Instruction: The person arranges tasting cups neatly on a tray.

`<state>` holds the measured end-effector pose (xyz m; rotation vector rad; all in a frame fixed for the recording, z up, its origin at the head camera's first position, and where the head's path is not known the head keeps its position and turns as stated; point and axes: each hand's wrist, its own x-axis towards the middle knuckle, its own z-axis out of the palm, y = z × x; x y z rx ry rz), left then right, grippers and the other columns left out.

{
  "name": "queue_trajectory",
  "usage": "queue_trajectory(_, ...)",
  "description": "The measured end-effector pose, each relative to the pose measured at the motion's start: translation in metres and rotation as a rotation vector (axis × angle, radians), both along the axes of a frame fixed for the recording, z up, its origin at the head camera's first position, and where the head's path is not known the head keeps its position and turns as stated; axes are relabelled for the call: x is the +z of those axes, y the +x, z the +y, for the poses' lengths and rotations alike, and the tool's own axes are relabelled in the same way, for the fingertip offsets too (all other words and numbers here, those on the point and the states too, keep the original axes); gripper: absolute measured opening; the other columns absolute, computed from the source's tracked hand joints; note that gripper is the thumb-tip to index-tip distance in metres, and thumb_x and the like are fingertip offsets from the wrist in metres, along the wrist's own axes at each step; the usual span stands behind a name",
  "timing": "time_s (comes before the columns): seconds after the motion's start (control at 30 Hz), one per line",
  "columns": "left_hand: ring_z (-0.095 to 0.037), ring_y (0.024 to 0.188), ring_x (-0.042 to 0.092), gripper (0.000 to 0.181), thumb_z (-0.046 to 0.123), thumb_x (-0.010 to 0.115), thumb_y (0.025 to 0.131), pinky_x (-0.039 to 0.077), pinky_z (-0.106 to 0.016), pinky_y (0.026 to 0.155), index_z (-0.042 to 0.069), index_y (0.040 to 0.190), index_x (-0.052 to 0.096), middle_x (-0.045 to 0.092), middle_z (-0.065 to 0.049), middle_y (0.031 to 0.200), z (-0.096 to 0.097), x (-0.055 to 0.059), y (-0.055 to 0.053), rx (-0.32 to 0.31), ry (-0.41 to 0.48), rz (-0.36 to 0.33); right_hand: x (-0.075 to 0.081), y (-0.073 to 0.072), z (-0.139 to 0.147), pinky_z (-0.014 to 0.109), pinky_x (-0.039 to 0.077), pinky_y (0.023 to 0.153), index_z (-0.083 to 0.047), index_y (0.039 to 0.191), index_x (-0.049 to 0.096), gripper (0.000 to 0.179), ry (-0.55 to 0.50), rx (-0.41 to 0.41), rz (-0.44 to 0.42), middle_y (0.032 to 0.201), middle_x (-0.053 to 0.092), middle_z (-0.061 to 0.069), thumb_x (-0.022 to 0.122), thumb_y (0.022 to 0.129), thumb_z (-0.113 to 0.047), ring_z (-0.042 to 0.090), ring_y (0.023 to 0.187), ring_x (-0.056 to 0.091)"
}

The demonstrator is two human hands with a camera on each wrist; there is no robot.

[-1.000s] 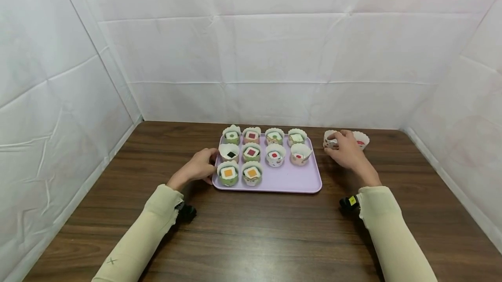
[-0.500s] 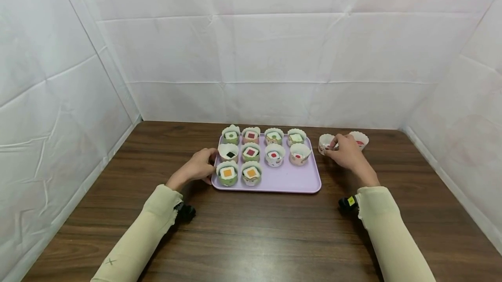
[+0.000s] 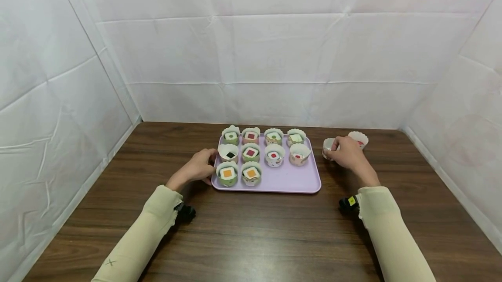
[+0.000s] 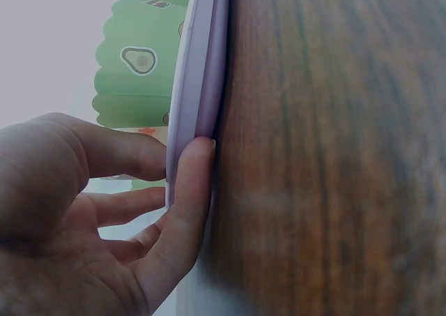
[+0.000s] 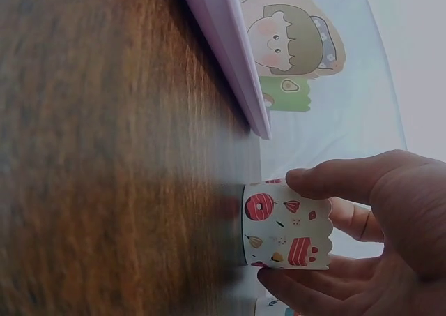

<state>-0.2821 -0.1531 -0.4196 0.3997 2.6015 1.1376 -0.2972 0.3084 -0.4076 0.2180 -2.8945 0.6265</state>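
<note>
My left hand (image 3: 198, 167) holds the left rim of a lilac tray (image 3: 290, 181); in the left wrist view its fingers lie on both sides of the rim. Several paper cupcake cups stand on the tray, among them a green one with avocado prints (image 4: 136, 58). They contain small white square pieces with coloured centres. Right of the tray, my right hand (image 3: 348, 153) grips a white paper cupcake cup (image 5: 289, 229) printed with red cakes and a doughnut, thumb on one side, fingers on the other. The contents of this cup are mostly hidden by the hand.
Another paper cup (image 3: 358, 138) with something red inside stands behind my right hand, partly covered by it. The brown wooden table (image 3: 251, 234) ends at a white sheet wall (image 3: 270, 103) at the back, with similar sheets left and right.
My right hand's cup has come nearer to me, first shifting left and then slightly back right. The cup behind it now stands apart from it. My left hand and the tray have stayed put.
</note>
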Motion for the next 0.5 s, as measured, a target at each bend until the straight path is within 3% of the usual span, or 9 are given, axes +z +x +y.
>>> queue_trajectory(0.2,-0.033,0.088,0.064,0.050,-0.006,0.055,0.085,0.065,-0.031,0.056,-0.007,0.135,0.054,0.049,-0.028,0.123,-0.0001,-0.0005,0.0005,0.003,-0.005,-0.004,0.0009,0.0020,-0.0016,0.035,0.043,0.066,-0.004,0.080,0.059,0.027,-0.001,-0.014,-0.021,0.070,0.058,0.009,0.074,0.090,-0.024,0.028,0.071,0.054)
queue_trajectory(0.33,-0.034,0.089,0.063,0.050,-0.006,0.054,0.084,0.065,-0.031,0.056,-0.006,0.134,0.054,0.049,-0.028,0.122,0.0001,-0.0010,-0.0003,0.001,-0.007,-0.002,0.0010,0.0031,-0.0013,0.049,0.050,0.077,0.001,0.100,0.056,0.033,-0.009,-0.027,-0.045,0.098,0.065,0.026,0.073,0.091,-0.026,0.037,0.086,0.058)
queue_trajectory(0.5,-0.034,0.090,0.063,0.050,-0.007,0.054,0.084,0.066,-0.031,0.056,-0.007,0.134,0.054,0.049,-0.028,0.122,0.0000,-0.0016,-0.0012,-0.003,-0.007,0.001,0.0014,0.0030,-0.0002,0.063,0.051,0.093,0.005,0.132,0.047,0.056,-0.027,-0.024,-0.074,0.128,0.059,0.038,0.072,0.093,-0.027,0.048,0.109,0.059)
